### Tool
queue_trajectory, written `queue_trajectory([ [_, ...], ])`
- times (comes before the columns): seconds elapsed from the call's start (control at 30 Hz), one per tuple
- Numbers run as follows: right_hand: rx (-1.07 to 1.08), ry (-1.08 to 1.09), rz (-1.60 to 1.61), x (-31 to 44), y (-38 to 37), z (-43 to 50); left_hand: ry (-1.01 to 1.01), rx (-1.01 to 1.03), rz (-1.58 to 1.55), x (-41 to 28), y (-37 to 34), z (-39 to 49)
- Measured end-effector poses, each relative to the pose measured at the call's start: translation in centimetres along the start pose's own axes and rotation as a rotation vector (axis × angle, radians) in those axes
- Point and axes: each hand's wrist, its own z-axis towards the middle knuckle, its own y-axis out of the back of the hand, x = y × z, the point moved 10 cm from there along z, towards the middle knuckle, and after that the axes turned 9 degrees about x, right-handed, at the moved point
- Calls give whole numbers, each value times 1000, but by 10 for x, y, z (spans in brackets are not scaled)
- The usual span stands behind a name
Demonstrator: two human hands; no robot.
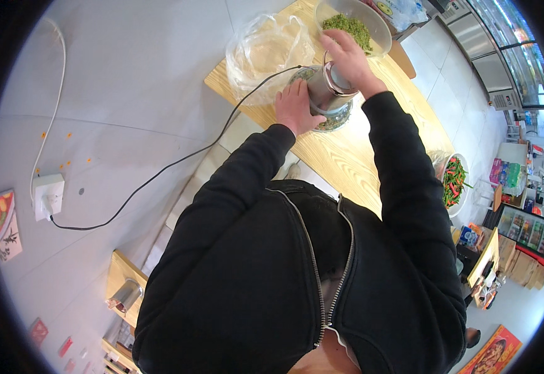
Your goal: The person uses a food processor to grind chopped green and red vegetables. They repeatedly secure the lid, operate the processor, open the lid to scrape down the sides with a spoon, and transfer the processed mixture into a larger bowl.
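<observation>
An electric food chopper's metal motor head (325, 89) sits over a clear bowl (337, 122) with chopped greenish bits inside, on a wooden table. My left hand (296, 107) is spread against the side of the motor head and the bowl. Over the top of the motor head lies my right hand (350, 61), partly hiding it; its fingers reach past the far edge. A black power cord (183, 163) runs from the chopper to a wall socket (49, 194). Beyond my right hand, a translucent basin (382, 35) holds chopped green pepper.
A crumpled clear plastic bag (265, 56) lies left of the chopper on the wooden table (347, 163). Toward the right, a white bowl (461, 205) holds red and green chillies. A metal container (127, 294) stands on another wooden surface at lower left.
</observation>
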Motion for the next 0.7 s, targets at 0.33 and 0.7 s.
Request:
queue_trajectory([
  [0.33, -41, -111, 101, -17, 33, -57, 81, 106, -5, 8, -8, -4],
  [0.7, -177, -412, 437, -128, 6, -134, -25, -179, -336, 58, -2, -36],
])
